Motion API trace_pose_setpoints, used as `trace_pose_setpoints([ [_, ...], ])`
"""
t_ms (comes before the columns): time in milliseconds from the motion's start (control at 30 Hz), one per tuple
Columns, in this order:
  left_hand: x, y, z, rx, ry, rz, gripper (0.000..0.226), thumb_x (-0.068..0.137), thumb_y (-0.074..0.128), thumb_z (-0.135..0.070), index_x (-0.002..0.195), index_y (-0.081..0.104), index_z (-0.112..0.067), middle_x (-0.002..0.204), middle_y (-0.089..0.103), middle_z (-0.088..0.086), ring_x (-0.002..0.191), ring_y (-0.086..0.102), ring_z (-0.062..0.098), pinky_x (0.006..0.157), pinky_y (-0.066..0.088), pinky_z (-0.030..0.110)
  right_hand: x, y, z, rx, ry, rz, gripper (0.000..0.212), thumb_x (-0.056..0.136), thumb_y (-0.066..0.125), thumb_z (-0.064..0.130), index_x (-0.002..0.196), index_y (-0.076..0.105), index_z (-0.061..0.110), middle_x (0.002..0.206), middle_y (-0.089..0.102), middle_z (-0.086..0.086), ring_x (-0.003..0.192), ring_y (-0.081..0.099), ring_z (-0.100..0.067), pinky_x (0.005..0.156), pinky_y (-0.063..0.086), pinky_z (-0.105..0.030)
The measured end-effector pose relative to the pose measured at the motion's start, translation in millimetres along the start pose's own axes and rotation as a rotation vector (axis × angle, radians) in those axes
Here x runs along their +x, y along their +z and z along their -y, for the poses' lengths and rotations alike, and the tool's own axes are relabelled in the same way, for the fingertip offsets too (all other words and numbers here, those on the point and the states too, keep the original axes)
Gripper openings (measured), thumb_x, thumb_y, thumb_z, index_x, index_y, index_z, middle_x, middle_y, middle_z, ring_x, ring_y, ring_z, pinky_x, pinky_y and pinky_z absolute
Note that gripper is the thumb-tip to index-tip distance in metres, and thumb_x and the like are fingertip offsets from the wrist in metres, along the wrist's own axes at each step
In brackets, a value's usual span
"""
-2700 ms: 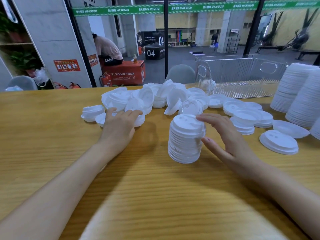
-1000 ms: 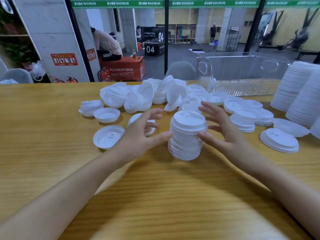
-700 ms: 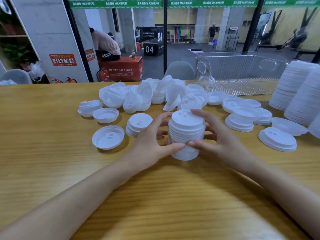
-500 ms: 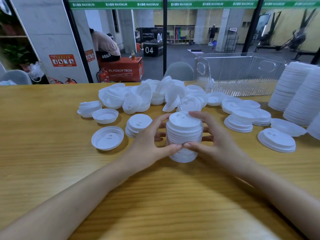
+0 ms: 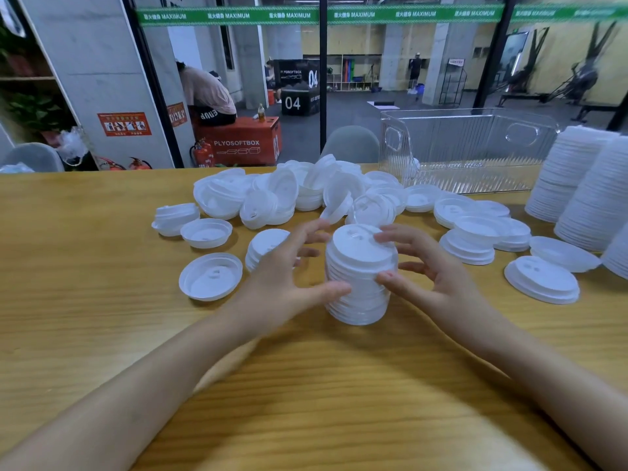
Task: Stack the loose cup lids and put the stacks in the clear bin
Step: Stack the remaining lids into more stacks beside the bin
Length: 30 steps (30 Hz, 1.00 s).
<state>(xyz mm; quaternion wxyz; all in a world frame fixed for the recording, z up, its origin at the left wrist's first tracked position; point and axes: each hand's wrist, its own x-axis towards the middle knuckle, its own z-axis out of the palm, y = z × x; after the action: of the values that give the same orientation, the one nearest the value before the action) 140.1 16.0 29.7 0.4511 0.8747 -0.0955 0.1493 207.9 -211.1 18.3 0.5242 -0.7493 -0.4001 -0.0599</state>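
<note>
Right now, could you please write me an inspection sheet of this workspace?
Surface: wooden table, bare wood nearest the camera.
Job's things: stack of lids upright between the hands; loose lids heaped behind it; clear bin far right, no stack seen inside; tall stacks at the right edge.
Clutter: nothing seen.
Hands: left hand and right hand curve round the stack, thumbs on its front.
Cables: nothing seen.
Surroundings: glass wall; gym beyond, person sitting on a red box, fire extinguisher beside it.

White lids point(image 5: 360, 256), ribbed clear bin point(image 5: 469, 147), yellow-brown wood-grain table point(image 5: 85, 266).
</note>
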Motion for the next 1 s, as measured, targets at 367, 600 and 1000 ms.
trace_pose_setpoints([
  [367, 14.1, -52.8, 60.1, 0.497, -0.206, -0.109, 0.069, 0.081, 0.074, -0.045, 0.140, 0.045, -0.028, 0.136, 0.051, -0.004, 0.105, 0.055, 0.030, 0.098, 0.045, 0.042, -2.9, -4.2, 0.8, -0.416, -0.332, 0.034, 0.036, 0.098, 0.048, 0.051, 0.129, 0.054, 0.033, 0.141, 0.050, 0.013, 0.130, 0.044, -0.019, 0.107, 0.036, -0.039],
  [600, 15.4, -49.5, 56.4, 0.529, -0.157, -0.124, 0.055, 0.082, 0.072, -0.047, 0.131, 0.054, -0.030, 0.120, 0.058, -0.011, 0.068, 0.045, -0.004, 0.090, 0.046, 0.042, -2.2, -5.0, -0.9, -0.413, -0.339, -0.006, 0.037, 0.098, 0.048, 0.050, 0.130, 0.052, 0.032, 0.139, 0.051, 0.011, 0.129, 0.045, -0.020, 0.108, 0.033, -0.031],
  [1000, 14.5, -48.4, 49.0, 0.449, -0.094, -0.247, 0.037, 0.082, 0.075, -0.036, 0.115, 0.064, -0.022, 0.119, 0.061, -0.012, 0.112, 0.052, 0.009, 0.097, 0.045, 0.032, -1.9, -15.3, -2.1, -0.356, -0.223, -0.122, 0.037, 0.095, 0.050, 0.039, 0.131, 0.050, 0.027, 0.135, 0.054, 0.003, 0.131, 0.044, -0.014, 0.108, 0.028, -0.015],
])
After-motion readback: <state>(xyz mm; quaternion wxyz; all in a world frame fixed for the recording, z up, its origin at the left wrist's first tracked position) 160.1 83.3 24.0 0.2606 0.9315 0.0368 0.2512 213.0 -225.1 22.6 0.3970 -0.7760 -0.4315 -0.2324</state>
